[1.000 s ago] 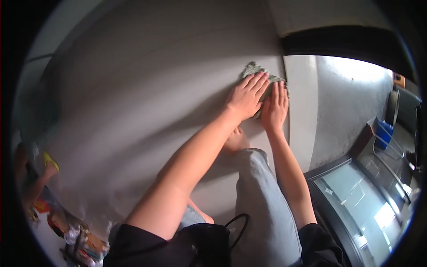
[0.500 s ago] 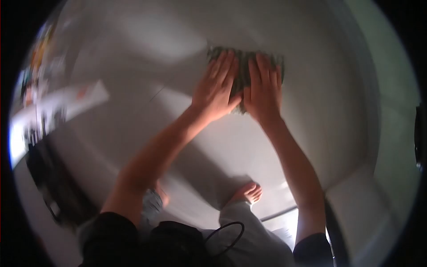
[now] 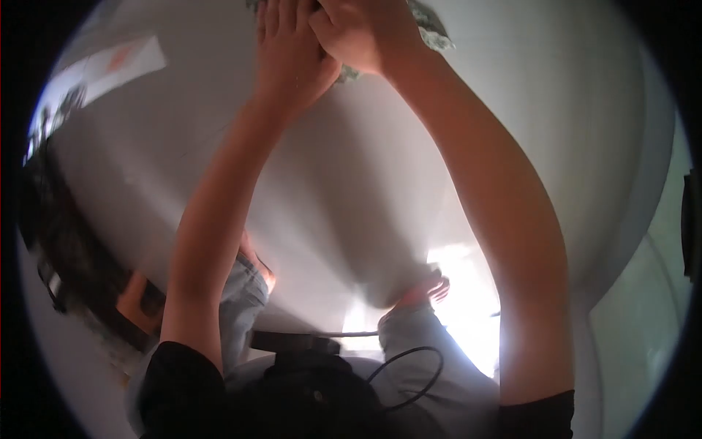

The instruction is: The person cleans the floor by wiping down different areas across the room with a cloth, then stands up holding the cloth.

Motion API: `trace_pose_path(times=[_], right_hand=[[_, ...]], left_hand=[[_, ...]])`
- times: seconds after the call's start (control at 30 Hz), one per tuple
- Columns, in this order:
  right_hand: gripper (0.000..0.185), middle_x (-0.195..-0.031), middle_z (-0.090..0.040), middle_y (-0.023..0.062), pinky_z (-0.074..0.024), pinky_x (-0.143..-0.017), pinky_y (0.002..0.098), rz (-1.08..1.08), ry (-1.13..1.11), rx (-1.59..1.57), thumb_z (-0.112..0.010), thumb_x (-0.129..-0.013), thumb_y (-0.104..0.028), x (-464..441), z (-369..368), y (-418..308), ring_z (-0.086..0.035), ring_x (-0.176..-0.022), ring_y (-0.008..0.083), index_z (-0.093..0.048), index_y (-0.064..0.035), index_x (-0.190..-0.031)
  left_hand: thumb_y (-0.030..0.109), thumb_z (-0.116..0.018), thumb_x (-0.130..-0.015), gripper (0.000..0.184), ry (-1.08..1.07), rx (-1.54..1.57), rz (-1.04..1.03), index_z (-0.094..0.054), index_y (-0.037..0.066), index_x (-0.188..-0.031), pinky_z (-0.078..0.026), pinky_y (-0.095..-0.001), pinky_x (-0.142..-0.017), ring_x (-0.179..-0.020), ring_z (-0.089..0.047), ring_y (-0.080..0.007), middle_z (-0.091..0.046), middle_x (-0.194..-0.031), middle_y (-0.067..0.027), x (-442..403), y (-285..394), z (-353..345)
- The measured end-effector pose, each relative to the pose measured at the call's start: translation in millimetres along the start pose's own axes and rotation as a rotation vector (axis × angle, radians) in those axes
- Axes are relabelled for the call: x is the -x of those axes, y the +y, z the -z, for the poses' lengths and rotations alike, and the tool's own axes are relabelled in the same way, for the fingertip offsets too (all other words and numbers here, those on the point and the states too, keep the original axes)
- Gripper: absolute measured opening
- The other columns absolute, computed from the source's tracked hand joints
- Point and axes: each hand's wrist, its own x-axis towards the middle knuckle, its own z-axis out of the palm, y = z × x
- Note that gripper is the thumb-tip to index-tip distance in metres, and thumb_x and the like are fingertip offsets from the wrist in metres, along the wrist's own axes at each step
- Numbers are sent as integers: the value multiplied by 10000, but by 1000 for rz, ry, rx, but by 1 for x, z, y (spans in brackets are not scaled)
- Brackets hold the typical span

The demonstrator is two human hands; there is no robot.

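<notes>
My left hand (image 3: 292,55) presses palm down on a greenish patterned cloth (image 3: 433,33) at the top edge of the view, its fingers stretched forward. Against it lies my right hand (image 3: 369,33), turned inward, with its thumb side touching the back of my left. The right fingers look curled on the cloth, though the top edge cuts part of them off. Only bits of the cloth show, bunched beside the right hand and below the two hands. It lies on the smooth grey floor (image 3: 307,183).
My bare foot (image 3: 428,289) stands on the floor, with bright light beside it. A white sheet-like thing with an orange mark (image 3: 121,58) is at upper left. An orange object (image 3: 139,300) and dark items line the left side. A pale wall curves along the right.
Both hands and the cloth now appear higher in the view. My right hand has turned inward and come against my left; the cloth looks more bunched. The camera view has shifted too.
</notes>
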Motion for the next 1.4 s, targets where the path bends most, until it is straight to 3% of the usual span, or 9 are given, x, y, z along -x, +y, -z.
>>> trace_pose_path(times=[0.13, 0.23, 0.3, 0.33, 0.4, 0.47, 0.63, 1.23, 1.4], right_hand=[[586, -1722, -435, 163, -232, -1375, 435, -213, 189, 155, -438, -1066, -242, 57, 51, 60, -354, -1623, 310, -498, -15, -1603], [598, -1756, -395, 128, -215, -1381, 433, -660, 188, 303, -400, -1083, -267, 145, 93, 81, -299, -1652, 291, -474, -68, -1641], [596, -1759, -392, 126, -208, -1380, 433, -787, 324, 376, -396, -1088, -268, 232, 98, 70, -288, -1657, 291, -474, -75, -1646], [594, -1762, -389, 125, -201, -1380, 433, -876, 430, 439, -392, -1093, -269, 278, 94, 50, -278, -1661, 291, -473, -83, -1651], [641, -1613, -532, 246, -353, -1274, 555, -998, 661, 513, -583, -938, -226, 338, 67, -11, -442, -1534, 446, -559, 62, -1511], [684, -1707, -432, 247, -258, -1320, 581, -1397, 729, 474, -480, -988, -250, 373, 24, -89, -353, -1609, 438, -468, 41, -1607], [734, -1800, -252, 216, -118, -1370, 541, -1943, 777, 316, -407, -1034, -306, 345, -34, -177, -185, -1686, 388, -310, -12, -1700], [820, -1774, -282, 234, -96, -1370, 536, -1629, 808, 379, -517, -959, -352, 359, -12, -157, -176, -1681, 385, -330, 10, -1671], [796, -1761, -316, 238, -109, -1366, 539, -1466, 835, 419, -526, -977, -382, 375, -25, -164, -195, -1677, 385, -373, -6, -1661]], left_hand=[[519, -458, -1129, 863, 74, -58, -311, -205, -75, -1702, -116, -580, -1374, -1680, -153, -452, -198, -1782, -309, -54, 76, -47], [565, -464, -1120, 911, 21, -24, -506, -183, -74, -1703, -128, -578, -1375, -1691, -105, -438, -150, -1783, -332, -69, 174, -48], [494, -406, -1149, 831, -788, 264, -666, -174, -70, -1713, -82, -540, -1393, -1704, -53, -403, -141, -1795, -310, -57, 244, 28], [370, -628, -1003, 799, -332, 298, -937, -395, 3, -1674, -208, -520, -1361, -1662, -265, -373, -402, -1733, -214, -10, 251, -44], [369, -632, -990, 809, -268, 399, -1184, -395, 31, -1685, -223, -487, -1368, -1661, -284, -337, -399, -1741, -189, 51, 267, -56], [384, -637, -979, 828, -352, 343, -1582, -387, 49, -1694, -224, -449, -1376, -1659, -301, -286, -400, -1750, -154, 90, 269, -44], [265, -672, -966, 774, -648, 603, -1796, -422, 76, -1674, -216, -435, -1383, -1662, -298, -218, -368, -1782, -69, 132, 268, -52], [160, -640, -984, 765, -327, 368, -1740, -373, 67, -1695, -238, -443, -1380, -1649, -321, -239, -377, -1771, -82, 121, 256, -35], [163, -598, -999, 747, -181, 325, -1555, -366, 93, -1706, -246, -455, -1375, -1652, -309, -258, -356, -1781, -74, 156, 221, -30]])
